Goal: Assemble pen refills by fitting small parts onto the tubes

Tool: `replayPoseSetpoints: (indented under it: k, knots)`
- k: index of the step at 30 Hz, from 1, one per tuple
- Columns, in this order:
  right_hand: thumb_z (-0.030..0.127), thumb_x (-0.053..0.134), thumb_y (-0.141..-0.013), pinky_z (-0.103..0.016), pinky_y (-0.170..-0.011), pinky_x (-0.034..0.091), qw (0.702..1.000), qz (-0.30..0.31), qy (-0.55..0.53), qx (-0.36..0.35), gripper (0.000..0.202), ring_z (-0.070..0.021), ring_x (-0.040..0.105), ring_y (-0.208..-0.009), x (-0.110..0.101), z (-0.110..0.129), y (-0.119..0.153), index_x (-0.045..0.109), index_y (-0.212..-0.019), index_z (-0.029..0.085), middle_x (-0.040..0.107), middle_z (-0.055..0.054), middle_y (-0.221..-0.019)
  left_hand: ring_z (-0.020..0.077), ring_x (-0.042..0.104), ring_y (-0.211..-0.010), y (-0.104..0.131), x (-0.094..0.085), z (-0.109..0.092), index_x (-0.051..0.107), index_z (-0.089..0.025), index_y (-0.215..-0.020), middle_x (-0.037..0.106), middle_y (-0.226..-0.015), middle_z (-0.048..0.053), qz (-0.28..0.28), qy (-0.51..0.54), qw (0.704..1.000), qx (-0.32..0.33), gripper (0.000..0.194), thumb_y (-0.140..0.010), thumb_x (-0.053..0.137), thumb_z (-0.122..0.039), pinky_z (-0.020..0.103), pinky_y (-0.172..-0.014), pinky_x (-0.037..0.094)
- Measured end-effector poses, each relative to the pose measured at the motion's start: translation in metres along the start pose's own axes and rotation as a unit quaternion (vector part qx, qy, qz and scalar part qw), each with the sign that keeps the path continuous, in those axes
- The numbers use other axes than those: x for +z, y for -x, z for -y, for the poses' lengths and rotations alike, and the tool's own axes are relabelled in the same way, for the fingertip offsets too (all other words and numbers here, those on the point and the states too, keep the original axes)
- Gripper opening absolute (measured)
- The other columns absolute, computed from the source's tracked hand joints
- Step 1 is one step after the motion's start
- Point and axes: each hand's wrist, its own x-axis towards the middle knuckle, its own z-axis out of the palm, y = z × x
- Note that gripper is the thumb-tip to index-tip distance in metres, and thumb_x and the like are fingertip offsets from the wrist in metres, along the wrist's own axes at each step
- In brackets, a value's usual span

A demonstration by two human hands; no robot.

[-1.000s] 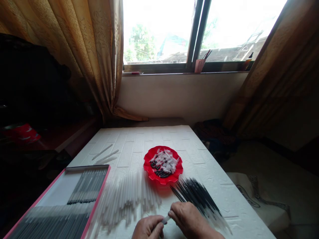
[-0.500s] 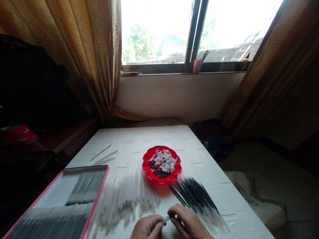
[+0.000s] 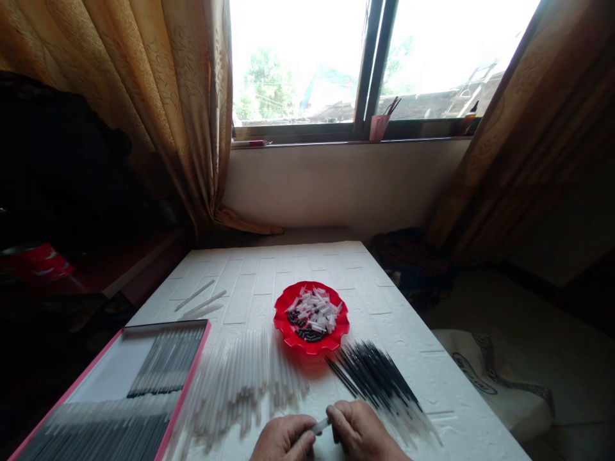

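Note:
At the bottom edge of the view my left hand [image 3: 284, 439] and my right hand [image 3: 358, 430] meet over the white table [image 3: 288, 269]. Both pinch a clear plastic pen tube [image 3: 320, 424] between their fingertips. A spread of black pen refills [image 3: 377, 378] lies just beyond my right hand. A pile of clear pen tubes [image 3: 245, 381] lies beyond my left hand. A red scalloped plate [image 3: 288, 330] holding small white and black pen parts stands behind both piles.
A pink-edged box [image 3: 115, 378] with rows of finished pens sits at the front left. Three loose clear tubes [image 3: 202, 301] lie further back on the left. Curtains, a window sill with a pink cup [image 3: 377, 126] and floor clutter surround the table.
My right hand has shifted a little along the tube held by both hands. The view has tilted slightly; the piles and plate stay in place.

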Motion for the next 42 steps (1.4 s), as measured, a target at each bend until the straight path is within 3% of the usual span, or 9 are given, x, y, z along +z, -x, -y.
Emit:
replayPoseSetpoints:
  k: [5, 8, 17, 20, 24, 27, 31, 36, 42]
  knots:
    - [0.037, 0.041, -0.085, -0.026, -0.064, 0.044, 0.998, -0.011, -0.041, -0.039, 0.021, -0.0177, 0.062, -0.07, -0.009, 0.003, 0.008, 0.055, -0.09, 0.022, 0.069, -0.004, -0.078, 0.0177, 0.066, -0.082, 0.0, 0.001, -0.001, 0.072, -0.021, -0.095, 0.074, -0.088, 0.003, -0.006, 0.025, 1.0, 0.0, 0.036, -0.089, 0.045, -0.042, 0.021, -0.073, 0.044]
    - [0.034, 0.044, -0.083, -0.026, -0.062, 0.043, 0.997, -0.029, -0.049, -0.051, 0.014, -0.0169, 0.059, -0.067, -0.007, -0.002, 0.011, 0.052, -0.084, 0.023, 0.066, -0.004, -0.077, 0.0171, 0.065, -0.08, 0.001, 0.0, -0.003, 0.072, -0.02, -0.093, 0.073, -0.084, 0.002, -0.008, 0.031, 0.999, -0.003, 0.036, -0.089, 0.044, -0.043, 0.02, -0.071, 0.043]
    - [0.052, 0.025, -0.089, -0.027, -0.053, 0.031, 0.996, -0.075, 0.058, 0.0, 0.044, -0.0156, 0.053, -0.053, 0.023, -0.021, -0.001, 0.033, -0.056, 0.025, 0.055, -0.001, -0.052, 0.0163, 0.065, -0.081, -0.001, 0.0, -0.005, 0.073, -0.024, -0.092, 0.074, -0.085, 0.0, 0.006, -0.023, 1.0, -0.009, 0.027, -0.086, 0.048, -0.034, 0.02, -0.071, 0.042]
    - [0.058, 0.019, -0.09, -0.027, -0.053, 0.031, 0.996, -0.072, 0.051, 0.028, 0.054, -0.0154, 0.053, -0.052, 0.025, -0.02, -0.003, 0.036, -0.052, 0.024, 0.055, -0.001, -0.05, 0.0157, 0.064, -0.079, 0.0, 0.001, -0.004, 0.073, -0.024, -0.091, 0.074, -0.084, -0.001, 0.002, -0.023, 1.0, -0.009, 0.027, -0.086, 0.048, -0.033, 0.019, -0.07, 0.042]
    - [0.053, 0.029, -0.09, -0.027, -0.059, 0.039, 0.999, -0.052, -0.001, 0.008, 0.042, -0.0183, 0.061, -0.064, 0.012, -0.009, 0.005, 0.053, -0.072, 0.024, 0.067, -0.003, -0.066, 0.0154, 0.065, -0.081, 0.002, 0.001, -0.002, 0.073, -0.025, -0.095, 0.074, -0.087, -0.002, -0.006, 0.017, 1.0, 0.002, 0.029, -0.088, 0.048, -0.039, 0.019, -0.072, 0.044]
    - [0.046, 0.039, -0.088, -0.026, -0.064, 0.044, 0.996, -0.047, -0.069, -0.035, 0.027, -0.0176, 0.063, -0.069, 0.005, -0.004, 0.012, 0.054, -0.088, 0.024, 0.07, -0.003, -0.074, 0.0152, 0.065, -0.082, 0.002, 0.0, -0.002, 0.073, -0.027, -0.098, 0.075, -0.09, -0.002, -0.009, 0.047, 0.999, 0.01, 0.031, -0.09, 0.048, -0.043, 0.019, -0.075, 0.045]
    - [0.049, 0.038, -0.088, -0.026, -0.063, 0.044, 0.993, -0.08, -0.09, -0.021, 0.032, -0.0172, 0.062, -0.065, 0.016, -0.013, 0.012, 0.05, -0.072, 0.024, 0.067, -0.003, -0.067, 0.0147, 0.064, -0.079, 0.002, 0.001, -0.002, 0.074, -0.028, -0.095, 0.075, -0.087, -0.003, -0.013, 0.042, 0.999, 0.002, 0.029, -0.089, 0.05, -0.043, 0.018, -0.074, 0.045]
    - [0.061, 0.022, -0.09, -0.028, -0.055, 0.037, 0.991, -0.132, -0.004, 0.029, 0.051, -0.0177, 0.056, -0.055, 0.036, -0.025, 0.001, 0.041, -0.059, 0.025, 0.062, -0.004, -0.056, 0.0152, 0.064, -0.079, 0.0, 0.002, 0.003, 0.073, -0.026, -0.095, 0.074, -0.086, -0.002, -0.007, 0.028, 1.0, -0.009, 0.029, -0.088, 0.049, -0.041, 0.019, -0.072, 0.045]
    - [0.05, 0.035, -0.089, -0.026, -0.059, 0.042, 0.995, -0.069, -0.071, -0.026, 0.037, -0.0178, 0.063, -0.063, 0.02, -0.016, 0.008, 0.058, -0.086, 0.022, 0.069, -0.004, -0.067, 0.0164, 0.064, -0.083, 0.001, -0.001, 0.0, 0.073, -0.025, -0.098, 0.074, -0.09, -0.001, 0.009, 0.065, 0.998, -0.002, 0.034, -0.089, 0.048, -0.046, 0.02, -0.075, 0.044]
